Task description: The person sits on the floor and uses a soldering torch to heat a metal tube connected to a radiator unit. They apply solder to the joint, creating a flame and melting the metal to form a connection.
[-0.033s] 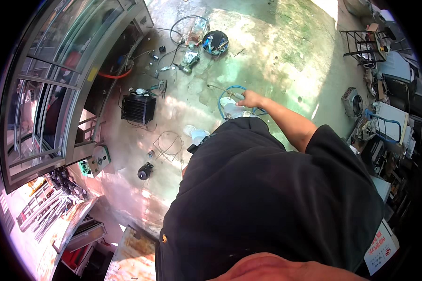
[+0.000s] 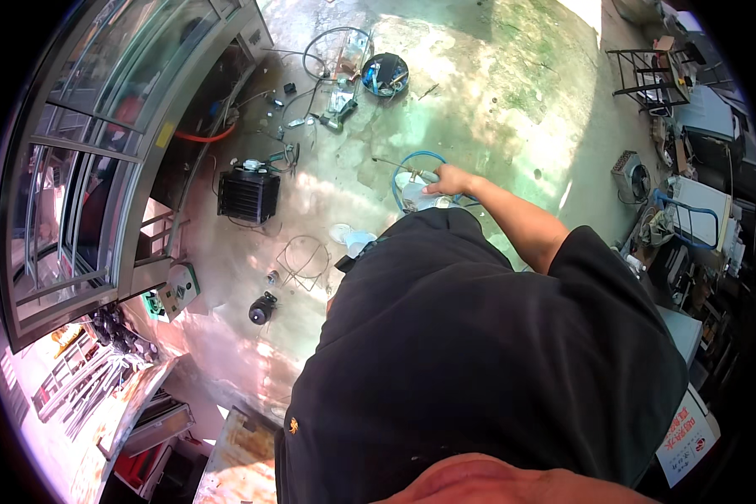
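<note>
Head view: upper centre, the bare right hand [image 2: 452,179] curls around a thin, apparently metal wand [image 2: 428,176]; looped blue hose [image 2: 424,153] nearby.

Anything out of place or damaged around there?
Yes: a black cable lies loosely looped by the round tub, amid scattered parts, and a blue hose curls near the right hand. The sheet at lower left has brown, rust-like patches, so looks worn.

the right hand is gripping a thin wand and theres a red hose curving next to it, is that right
Not quite: the hose is blue, not red, as the head view shows. The right hand does grip a thin wand, and the hose does curve next to it.
</note>
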### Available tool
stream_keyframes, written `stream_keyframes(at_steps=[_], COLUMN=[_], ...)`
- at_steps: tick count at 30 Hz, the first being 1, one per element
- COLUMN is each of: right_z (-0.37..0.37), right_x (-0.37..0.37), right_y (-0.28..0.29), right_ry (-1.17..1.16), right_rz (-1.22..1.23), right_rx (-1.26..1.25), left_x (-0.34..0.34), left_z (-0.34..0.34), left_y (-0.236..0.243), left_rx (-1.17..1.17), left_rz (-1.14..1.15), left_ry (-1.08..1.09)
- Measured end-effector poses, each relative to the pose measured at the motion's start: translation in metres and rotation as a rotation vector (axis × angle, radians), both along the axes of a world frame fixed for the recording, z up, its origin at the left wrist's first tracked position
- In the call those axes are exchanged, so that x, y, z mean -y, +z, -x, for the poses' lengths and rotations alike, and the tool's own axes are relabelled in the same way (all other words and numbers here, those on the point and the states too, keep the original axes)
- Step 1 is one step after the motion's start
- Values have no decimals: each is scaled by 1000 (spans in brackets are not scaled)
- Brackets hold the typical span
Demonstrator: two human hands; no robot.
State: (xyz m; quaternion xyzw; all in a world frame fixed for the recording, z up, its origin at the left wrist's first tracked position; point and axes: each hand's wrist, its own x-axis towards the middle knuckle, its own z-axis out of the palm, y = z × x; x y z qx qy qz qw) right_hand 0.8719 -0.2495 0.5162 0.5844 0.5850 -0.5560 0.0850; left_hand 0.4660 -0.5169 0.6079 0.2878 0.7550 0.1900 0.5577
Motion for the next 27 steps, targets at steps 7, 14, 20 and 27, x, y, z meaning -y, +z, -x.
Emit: stream_keyframes(at_steps=[7,14,20,27], right_z=[66,135,190,230], right_x=[96,101,55,-20], right_y=[20,82,109,127], right_ry=[-9,-24,144,315], right_rz=[46,26,113,260], right_rx=[74,159,166,17], left_x=[-17,36,42,45], left_z=[117,161,177,181], left_y=[-18,-64,-77,-51], left_rx=[212,20,58,346], left_rz=[-16,-13,19,205], left_ry=[-321,-251,-130,148])
